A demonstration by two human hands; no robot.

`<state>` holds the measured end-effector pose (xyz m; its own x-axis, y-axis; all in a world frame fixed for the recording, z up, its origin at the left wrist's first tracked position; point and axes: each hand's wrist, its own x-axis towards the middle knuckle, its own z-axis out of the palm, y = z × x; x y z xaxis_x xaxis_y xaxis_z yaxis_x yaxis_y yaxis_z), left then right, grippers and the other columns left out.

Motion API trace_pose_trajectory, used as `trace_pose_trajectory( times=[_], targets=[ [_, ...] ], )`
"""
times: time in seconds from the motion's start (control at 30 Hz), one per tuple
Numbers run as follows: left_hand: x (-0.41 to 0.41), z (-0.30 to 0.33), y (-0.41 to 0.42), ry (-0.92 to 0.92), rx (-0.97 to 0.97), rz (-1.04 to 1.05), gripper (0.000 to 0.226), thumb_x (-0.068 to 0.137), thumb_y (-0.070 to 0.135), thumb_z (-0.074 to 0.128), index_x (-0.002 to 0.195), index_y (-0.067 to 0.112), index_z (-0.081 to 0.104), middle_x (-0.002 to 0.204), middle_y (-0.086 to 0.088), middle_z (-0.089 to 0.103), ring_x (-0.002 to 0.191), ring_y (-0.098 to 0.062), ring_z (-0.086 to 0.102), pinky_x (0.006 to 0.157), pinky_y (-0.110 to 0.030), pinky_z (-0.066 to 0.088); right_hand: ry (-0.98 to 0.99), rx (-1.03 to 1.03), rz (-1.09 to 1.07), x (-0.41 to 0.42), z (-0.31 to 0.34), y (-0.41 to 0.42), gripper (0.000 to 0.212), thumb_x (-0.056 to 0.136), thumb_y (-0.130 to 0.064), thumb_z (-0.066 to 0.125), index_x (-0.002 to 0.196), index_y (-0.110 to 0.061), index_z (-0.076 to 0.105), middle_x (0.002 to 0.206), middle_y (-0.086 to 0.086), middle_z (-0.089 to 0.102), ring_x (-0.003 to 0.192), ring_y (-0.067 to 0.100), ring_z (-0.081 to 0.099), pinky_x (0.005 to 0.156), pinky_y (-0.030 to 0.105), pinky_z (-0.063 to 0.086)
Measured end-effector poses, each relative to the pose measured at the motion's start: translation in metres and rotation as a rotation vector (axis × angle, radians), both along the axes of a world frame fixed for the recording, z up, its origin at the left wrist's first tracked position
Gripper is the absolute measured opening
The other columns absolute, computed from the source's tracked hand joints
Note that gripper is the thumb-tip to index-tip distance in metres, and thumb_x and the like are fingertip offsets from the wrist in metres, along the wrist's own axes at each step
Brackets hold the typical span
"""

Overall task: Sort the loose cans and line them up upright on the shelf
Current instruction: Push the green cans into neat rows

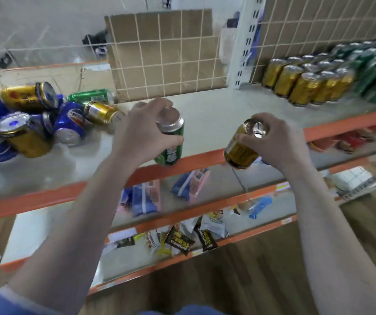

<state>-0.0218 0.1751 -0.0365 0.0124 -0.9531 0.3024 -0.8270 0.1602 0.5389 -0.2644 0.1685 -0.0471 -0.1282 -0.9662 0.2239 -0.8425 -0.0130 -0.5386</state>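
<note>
Fingers of the left hand (pixel 147 129) are curled around the top part of a green can (pixel 171 142), the thumb on its near side, and this can is tilted over the near orange edge of the shelf (pixel 216 114). The right hand (pixel 275 142) grips a gold can (pixel 242 147) from above, fingertips pinching its rim, and holds it tilted in the air just in front of the shelf edge. Both forearms reach forward from the near side, almost parallel. On the left of the shelf lies a heap of loose cans (pixel 34 119): about three gold, one green and several blue ones, but the blue ones overlap and the picture edge cuts some, so I cannot count them exactly. On the far right stand gold cans in rows (pixel 305 83), about ten visible, and beside them green cans in rows (pixel 375 71), too blurred to count. Lower shelves carry snack packets (pixel 182 239), also blurred.
</note>
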Motion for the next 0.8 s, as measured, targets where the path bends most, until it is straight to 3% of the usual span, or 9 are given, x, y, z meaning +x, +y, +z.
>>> trace_pose_trajectory(
  times=[0.07,0.37,0.57,0.67,0.8],
  targets=[
    [-0.046,-0.003,-0.004,0.021,-0.001,0.005,0.069,0.060,0.041,0.083,0.122,0.031,0.055,0.119,-0.002,0.060,0.107,-0.022,0.056,0.091,-0.037,0.045,0.006,0.004,-0.008,-0.045,0.001,0.001,0.052,0.077,-0.040,0.070,0.125,-0.023,0.059,0.116,0.008,0.064,0.108,0.030,0.055,0.086,0.035,0.042],
    [-0.217,-0.006,-0.025,0.043,0.040,-0.030,0.068,0.063,0.038,0.083,0.124,0.031,0.055,0.122,-0.001,0.059,0.110,-0.020,0.054,0.088,-0.029,0.039,0.007,0.020,-0.018,-0.209,0.002,-0.010,0.058,0.076,-0.042,0.070,0.128,-0.020,0.056,0.121,0.006,0.062,0.111,0.026,0.054,0.090,0.033,0.041],
    [-0.274,0.002,-0.064,0.023,-0.001,-0.077,0.066,0.063,0.041,0.082,0.123,0.032,0.055,0.120,0.001,0.061,0.109,-0.020,0.055,0.086,-0.031,0.041,0.020,-0.006,-0.033,-0.265,0.009,-0.043,0.051,0.076,-0.045,0.068,0.121,-0.020,0.059,0.113,0.007,0.064,0.102,0.027,0.055,0.083,0.036,0.044],
    [-0.297,-0.001,-0.089,0.025,-0.014,-0.108,0.065,0.065,0.040,0.082,0.123,0.030,0.055,0.123,0.002,0.059,0.109,-0.017,0.054,0.084,-0.029,0.041,0.022,-0.017,-0.053,-0.285,0.008,-0.065,0.051,0.076,-0.047,0.069,0.120,-0.022,0.060,0.115,0.005,0.064,0.103,0.024,0.055,0.082,0.032,0.043],
    [-0.324,-0.005,-0.125,0.036,-0.011,-0.162,0.067,0.067,0.040,0.081,0.126,0.028,0.053,0.126,0.004,0.058,0.105,-0.010,0.049,0.081,-0.027,0.039,0.034,-0.010,-0.064,-0.312,0.010,-0.099,0.050,0.078,-0.046,0.070,0.120,-0.021,0.060,0.112,0.003,0.064,0.090,0.017,0.052,0.075,0.027,0.042]
  ],
)
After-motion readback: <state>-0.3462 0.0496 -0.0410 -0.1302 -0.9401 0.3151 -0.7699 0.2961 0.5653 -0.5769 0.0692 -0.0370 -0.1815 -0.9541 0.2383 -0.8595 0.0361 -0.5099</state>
